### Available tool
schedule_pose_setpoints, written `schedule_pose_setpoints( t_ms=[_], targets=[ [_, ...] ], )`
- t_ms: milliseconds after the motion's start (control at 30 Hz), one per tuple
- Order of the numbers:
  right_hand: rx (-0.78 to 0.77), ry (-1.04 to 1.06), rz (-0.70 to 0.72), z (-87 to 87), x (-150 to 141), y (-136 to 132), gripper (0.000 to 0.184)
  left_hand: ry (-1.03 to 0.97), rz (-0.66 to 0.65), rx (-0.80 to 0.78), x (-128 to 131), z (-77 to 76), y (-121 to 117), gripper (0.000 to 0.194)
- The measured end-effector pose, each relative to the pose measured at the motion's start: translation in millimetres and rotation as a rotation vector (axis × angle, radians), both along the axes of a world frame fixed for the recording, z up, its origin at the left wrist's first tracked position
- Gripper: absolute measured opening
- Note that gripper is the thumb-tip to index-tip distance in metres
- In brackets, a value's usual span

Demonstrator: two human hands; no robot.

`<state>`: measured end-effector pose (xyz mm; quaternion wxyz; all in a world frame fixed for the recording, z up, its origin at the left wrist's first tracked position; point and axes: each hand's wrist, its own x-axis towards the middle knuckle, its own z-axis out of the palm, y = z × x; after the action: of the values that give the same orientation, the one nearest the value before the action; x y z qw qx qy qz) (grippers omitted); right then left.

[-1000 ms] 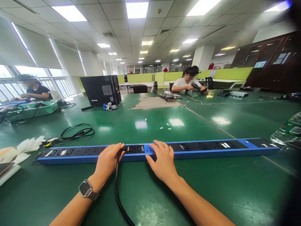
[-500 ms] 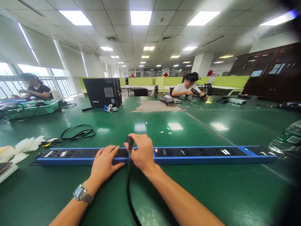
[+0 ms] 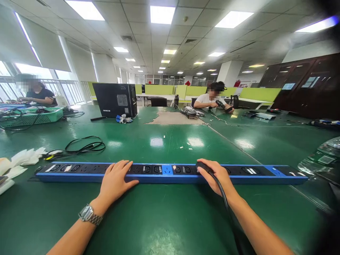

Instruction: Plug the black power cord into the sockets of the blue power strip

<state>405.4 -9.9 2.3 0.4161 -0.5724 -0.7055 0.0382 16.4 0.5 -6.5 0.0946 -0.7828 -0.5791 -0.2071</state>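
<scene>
Cable [image 3: 225, 203], thick and black, rose from the bottom of the view to a dark plug [image 3: 203, 165], closely wrapped by the fingers of the right hand [image 3: 217, 174]. The plug was at the top of a long power strip [image 3: 167, 179] — blue-edged, with black socket panels and two blue ones — though whether it sat in a socket could not be told. The left hand [image 3: 114, 181] lay over the strip, thumb spread wide from its fingers.

Beneath was a glossy green table [image 3: 159, 216], where a thin coiled cord [image 3: 79, 152] lay beyond the strip's left end. Farther off stood a black computer case [image 3: 113, 101]; at the table's far side sat a person in white [image 3: 203, 100], before lime partitions [image 3: 159, 89].

Half a second earlier, the plug was beside the left hand; since then, the right hand had carried it rightward along the strip.
</scene>
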Motion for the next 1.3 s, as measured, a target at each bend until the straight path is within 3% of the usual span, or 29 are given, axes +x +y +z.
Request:
schedule_pose_setpoints(
  t_ms=[167,300,433,567,667,800,933,1033,1133,1200,1300],
  targets=[
    [0.084,-0.119,0.067,-0.5,-4,3,0.03,-0.044,0.002,-0.034,1,1.8,2,0.064],
    [0.121,-0.193,0.096,-8.3,-1,2,0.028,-0.185,-0.118,0.023,23,12.7,0,0.054],
    [0.153,-0.266,0.012,-21.5,4,-2,0.039,-0.279,-0.343,0.062,85,24.2,-8,0.042],
    [0.134,-0.331,-0.292,-39.1,12,-4,0.07,-0.258,-0.528,-0.016,168,24.9,-8,0.051],
    [0.085,-0.409,-0.348,-46.9,17,-5,0.062,-0.182,-0.56,-0.043,216,21.1,3,0.052],
    [0.046,-0.47,-0.364,-48.6,17,-6,0.055,-0.169,-0.611,-0.049,242,15.9,16,0.035],
    [0.03,-0.484,-0.385,-49.0,15,-5,0.056,-0.325,-0.643,0.137,248,25.6,13,0.035],
    [-0.005,-0.476,-0.395,-48.3,14,-5,0.062,-0.435,-0.659,0.295,234,41.9,15,0.035],
    [-0.075,-0.46,-0.399,-45.3,12,-7,0.071,-0.543,-0.522,0.321,191,46.9,25,0.035],
    [-0.104,-0.45,-0.397,-43.1,11,-8,0.075,-0.606,-0.361,0.255,156,39.7,33,0.034],
    [-0.115,-0.442,-0.402,-41.7,9,-9,0.078,-0.559,-0.343,0.085,117,22.0,35,0.034]
  ],
)
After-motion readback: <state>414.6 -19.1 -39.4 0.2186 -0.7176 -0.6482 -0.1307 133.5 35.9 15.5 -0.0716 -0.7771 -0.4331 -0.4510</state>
